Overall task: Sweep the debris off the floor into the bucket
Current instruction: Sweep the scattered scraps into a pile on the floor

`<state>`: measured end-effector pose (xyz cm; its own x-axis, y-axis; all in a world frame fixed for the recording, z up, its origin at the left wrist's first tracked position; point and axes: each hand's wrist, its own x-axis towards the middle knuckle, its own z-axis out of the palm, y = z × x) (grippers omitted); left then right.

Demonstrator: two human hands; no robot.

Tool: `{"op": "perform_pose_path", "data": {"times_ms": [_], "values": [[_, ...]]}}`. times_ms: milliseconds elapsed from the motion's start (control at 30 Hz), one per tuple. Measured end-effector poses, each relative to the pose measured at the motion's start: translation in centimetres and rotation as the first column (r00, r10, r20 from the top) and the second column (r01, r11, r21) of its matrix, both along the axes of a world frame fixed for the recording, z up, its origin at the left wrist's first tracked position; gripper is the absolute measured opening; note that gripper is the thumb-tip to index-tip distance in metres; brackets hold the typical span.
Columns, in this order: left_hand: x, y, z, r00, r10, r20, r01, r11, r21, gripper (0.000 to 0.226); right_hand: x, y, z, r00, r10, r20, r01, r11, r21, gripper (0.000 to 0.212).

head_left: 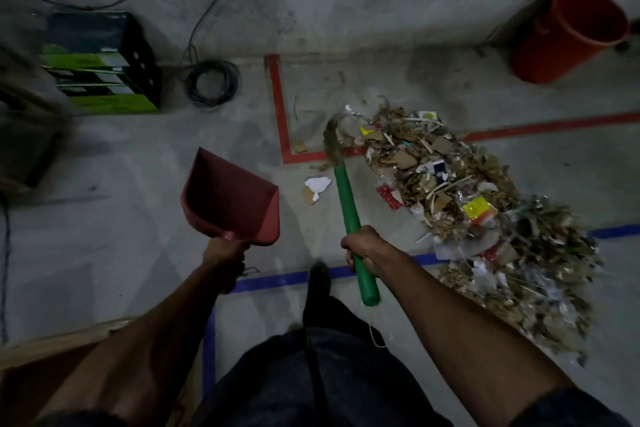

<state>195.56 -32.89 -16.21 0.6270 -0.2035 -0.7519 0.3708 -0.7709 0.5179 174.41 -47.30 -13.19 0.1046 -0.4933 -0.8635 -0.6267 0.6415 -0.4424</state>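
The person stands over a concrete floor [114,166] with both hands busy. The left hand [225,255] is curled round the handle of a red dustpan [232,198], which hangs tilted just above the floor with nothing showing in its scoop. The right hand [363,248] grips the green handle of a broom [348,204], whose blurred bristle head reaches to the near-left edge of the debris pile [474,215].

The pile (dry leaves, cardboard scraps, wrappers, thin sticks) lies gathered in a long heap to the right, across red and blue floor tape. A few stray scraps of paper [316,188] lie apart from it, just left of the broom handle, between broom and dustpan.

The orange bucket [571,35] stands well apart at the upper right, tilted toward the camera; its inside is not readable from here.

Judging by this, the gathering looks largely done, but the loading has hardly begun: nearly all the debris is yet to be scooped and carried to the bucket.
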Motion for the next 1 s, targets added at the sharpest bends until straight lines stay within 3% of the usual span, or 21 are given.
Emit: {"op": "perform_pose_path", "data": {"times_ms": [333, 567, 733, 900, 1000], "values": [[7.9, -9.1, 1.2, 1.000, -0.025, 0.011, 0.025, 1.000, -0.001, 0.017, 6.8, -8.3, -0.6, 0.982, 0.160, -0.105, -0.165, 0.985, -0.041, 0.029], [15.2, -15.7, -1.0, 0.995, -0.100, -0.027, 0.102, 0.994, 0.040, 0.015, 13.8, -11.6, -2.5, 0.989, 0.095, -0.114, -0.101, 0.993, -0.052, 0.028], [20.6, -19.8, -2.0, 0.966, -0.255, -0.043, 0.258, 0.959, 0.114, 0.018, 19.5, -12.4, -4.4, 0.993, 0.053, -0.104, -0.053, 0.999, 0.011, 0.027], [22.8, -23.3, -3.0, 0.951, -0.301, -0.064, 0.307, 0.943, 0.128, 0.015, 23.3, -13.1, -6.8, 0.986, 0.130, -0.102, -0.120, 0.987, 0.105, 0.036], [23.4, -24.8, -3.6, 0.937, -0.343, -0.061, 0.348, 0.925, 0.154, 0.015, 23.6, -13.7, -8.4, 0.986, 0.094, -0.137, -0.077, 0.989, 0.124, 0.024]]}}
